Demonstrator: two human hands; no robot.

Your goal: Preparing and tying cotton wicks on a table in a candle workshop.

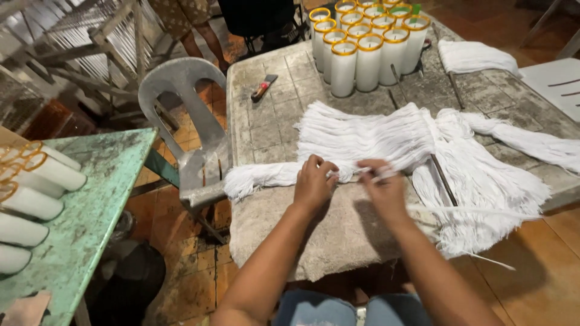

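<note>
While both hands pinch closed on one thin white wick strand (356, 175), left hand (314, 184) and right hand (383, 190) side by side, the heap of white cotton wicks (374, 136) spreads crosswise just beyond them on the worn grey table (272, 127)

- We see white wick strings (386, 139) at centre frame, soft cotton-like cord, matt and stringy.
- Our left hand (314, 184) and right hand (383, 190) press on them over a beige cloth (338, 235), coarse and nappy.
- The worktable (272, 115) looks like rough, stained, tiled stone.
- At the top, glass candles (362, 54) shine, waxy white with glossy yellow rims.
- Left of centre, a grey plastic chair (181, 90), smooth but scuffed.
- Lower left, a green table (90, 205), its paint worn and dull.
</note>
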